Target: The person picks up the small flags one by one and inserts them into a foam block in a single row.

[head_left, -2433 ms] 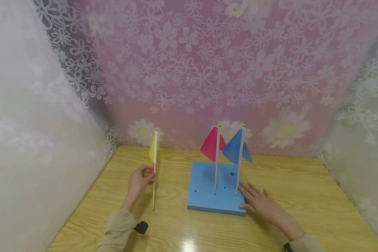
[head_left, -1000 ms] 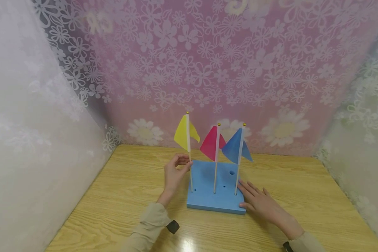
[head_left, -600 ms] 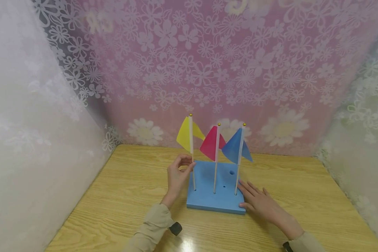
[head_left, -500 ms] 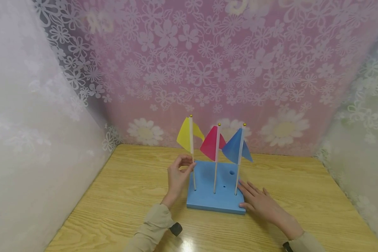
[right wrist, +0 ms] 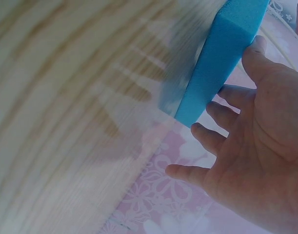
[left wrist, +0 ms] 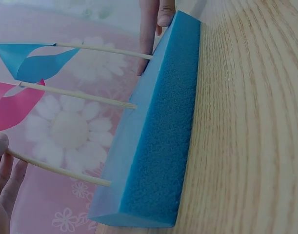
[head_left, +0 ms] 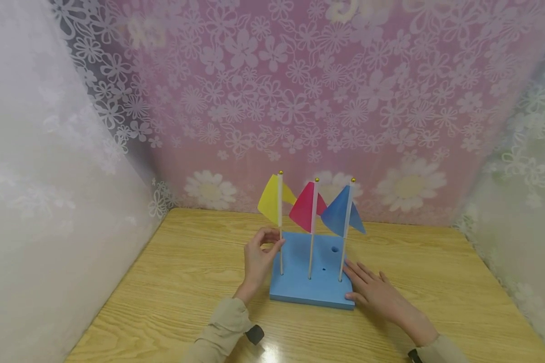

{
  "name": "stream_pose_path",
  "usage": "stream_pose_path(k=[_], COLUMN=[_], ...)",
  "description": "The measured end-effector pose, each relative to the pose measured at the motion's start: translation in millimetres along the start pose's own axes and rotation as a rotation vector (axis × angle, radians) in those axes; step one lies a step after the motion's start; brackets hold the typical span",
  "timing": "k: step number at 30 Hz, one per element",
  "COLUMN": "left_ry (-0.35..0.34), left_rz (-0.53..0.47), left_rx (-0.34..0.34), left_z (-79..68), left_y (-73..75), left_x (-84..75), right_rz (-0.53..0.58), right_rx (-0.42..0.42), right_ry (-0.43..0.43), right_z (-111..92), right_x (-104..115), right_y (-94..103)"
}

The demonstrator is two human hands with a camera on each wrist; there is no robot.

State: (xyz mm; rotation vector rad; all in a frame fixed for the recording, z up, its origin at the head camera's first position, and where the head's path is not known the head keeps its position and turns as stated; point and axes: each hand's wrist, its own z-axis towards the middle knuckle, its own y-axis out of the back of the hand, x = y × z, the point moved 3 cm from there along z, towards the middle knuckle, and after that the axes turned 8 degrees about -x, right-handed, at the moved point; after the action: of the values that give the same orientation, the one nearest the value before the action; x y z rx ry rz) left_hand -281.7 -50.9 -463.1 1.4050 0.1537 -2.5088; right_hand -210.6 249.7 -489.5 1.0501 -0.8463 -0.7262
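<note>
A blue foam block (head_left: 295,292) lies flat on the table, with small flags upright in it. My left hand (head_left: 258,259) pinches the wooden stick of the yellow flag (head_left: 269,200) between thumb and fingers; in the left wrist view that stick's (left wrist: 61,170) lower end stands in the block's left part. Beside it, the pink flag (head_left: 302,207) and the blue flag (head_left: 337,210) stand in the block by themselves. My right hand (head_left: 381,297) rests against the block's right edge with fingers extended, and the right wrist view shows the thumb and some fingertips touching its side.
One larger hole (head_left: 334,249) and one small hole (head_left: 324,269) show in the block's top. The wooden table (head_left: 418,252) stretches to both sides. Behind it hangs a pink flowered curtain (head_left: 272,101), and pale patterned sheets flank left and right.
The left hand carried the yellow flag rightward from the table to the block. Its stick went into the left hole, then the flag sank slightly and straightened. The right hand stayed at the block's edge.
</note>
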Motion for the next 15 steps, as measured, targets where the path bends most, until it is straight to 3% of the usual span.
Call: stream_pose_path(k=[15], left_ry=[-0.01], left_rz=[0.024], left_rx=[0.028], left_z=[-1.9], left_y=[-2.4], left_x=[0.4], right_rz=[-0.01], right_rx=[0.045], right_ry=[-0.026], right_z=[1.6], right_x=[0.1], right_y=[0.2])
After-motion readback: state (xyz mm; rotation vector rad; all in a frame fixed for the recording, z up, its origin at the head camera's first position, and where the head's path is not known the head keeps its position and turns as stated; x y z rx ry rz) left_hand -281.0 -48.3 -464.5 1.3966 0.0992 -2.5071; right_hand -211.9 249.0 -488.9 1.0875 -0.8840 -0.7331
